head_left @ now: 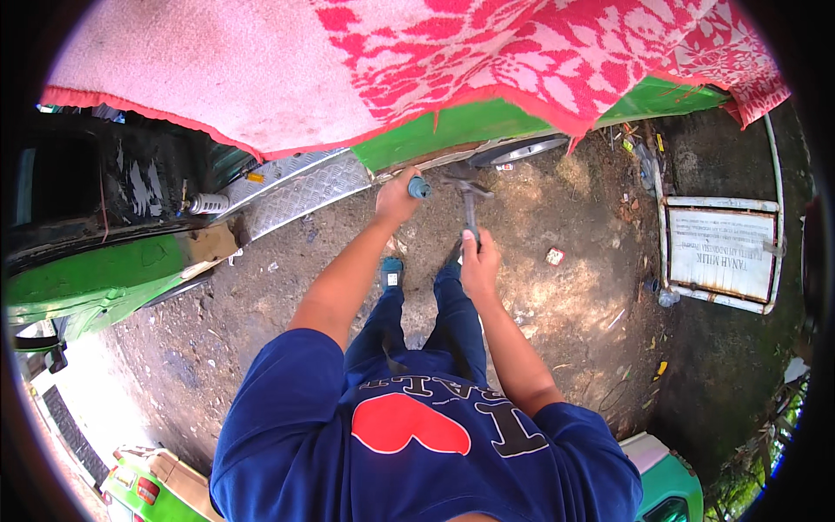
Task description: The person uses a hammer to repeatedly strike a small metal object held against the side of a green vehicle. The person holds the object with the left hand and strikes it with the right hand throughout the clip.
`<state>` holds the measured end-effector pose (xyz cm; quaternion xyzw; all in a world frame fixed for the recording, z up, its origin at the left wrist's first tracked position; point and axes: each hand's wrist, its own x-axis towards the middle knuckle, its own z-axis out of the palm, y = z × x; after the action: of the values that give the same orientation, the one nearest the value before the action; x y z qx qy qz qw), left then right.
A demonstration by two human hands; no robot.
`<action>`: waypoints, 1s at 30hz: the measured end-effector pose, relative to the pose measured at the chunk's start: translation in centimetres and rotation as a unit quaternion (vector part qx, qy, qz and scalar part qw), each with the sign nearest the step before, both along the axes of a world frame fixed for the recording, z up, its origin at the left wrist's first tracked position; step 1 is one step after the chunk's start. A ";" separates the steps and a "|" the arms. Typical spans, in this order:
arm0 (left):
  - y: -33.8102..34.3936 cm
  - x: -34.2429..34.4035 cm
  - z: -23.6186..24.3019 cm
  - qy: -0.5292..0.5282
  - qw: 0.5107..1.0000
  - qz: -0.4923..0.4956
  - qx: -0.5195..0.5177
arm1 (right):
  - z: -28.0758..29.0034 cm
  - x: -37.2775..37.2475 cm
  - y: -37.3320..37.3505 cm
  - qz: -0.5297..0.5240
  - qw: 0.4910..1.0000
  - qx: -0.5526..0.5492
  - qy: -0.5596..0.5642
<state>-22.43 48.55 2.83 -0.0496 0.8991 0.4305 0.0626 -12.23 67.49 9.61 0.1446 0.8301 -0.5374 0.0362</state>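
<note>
My left hand [397,198] is closed around a short teal cylinder [419,188], its round end turned up. It is held close to the lower edge of the green vehicle body [435,136]. My right hand [479,265] grips a hammer [470,205] by its handle, with the metal head pointing away from me near the same edge. A gap lies between the hammer head and the cylinder. What the cylinder is exactly, I cannot make out.
A pink and white patterned cloth [261,74] drapes over the vehicle. To the left are a metal tread-plate step [304,193], a spray can [209,204] and an open green door [122,274]. A white framed sign [722,252] stands right. Litter dots the dirt ground [565,348].
</note>
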 end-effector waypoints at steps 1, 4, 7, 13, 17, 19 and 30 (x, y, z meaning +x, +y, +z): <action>-0.2 -0.2 0.1 0.034 0.999 -0.003 0.027 | 0.0 0.3 0.3 -0.019 0.998 -0.033 0.046; -0.2 0.1 0.4 0.006 1.000 -0.004 0.015 | 0.3 1.1 0.4 0.006 0.996 -0.059 0.072; -0.4 -0.6 0.0 -0.011 1.000 -0.005 0.013 | 0.6 -0.8 -1.6 0.125 0.976 0.174 0.051; -0.3 -0.6 -0.7 0.019 0.999 0.002 0.037 | 0.1 1.1 -0.5 0.010 0.996 -0.007 0.093; -0.5 -0.8 -1.5 0.013 0.999 0.013 0.028 | 1.1 -1.2 -1.7 0.089 0.989 0.117 0.032; -0.5 -0.5 -1.5 0.020 0.998 0.038 0.043 | 2.3 -1.0 -1.9 0.065 0.993 0.101 -0.012; -2.0 -0.2 -2.2 0.019 0.994 0.065 0.083 | 0.2 -0.6 -0.8 0.049 0.996 0.069 -0.031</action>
<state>-22.59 46.54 0.59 -0.0947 0.8561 0.5077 0.0210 -12.78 66.73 9.80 0.1229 0.8698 -0.4714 0.0781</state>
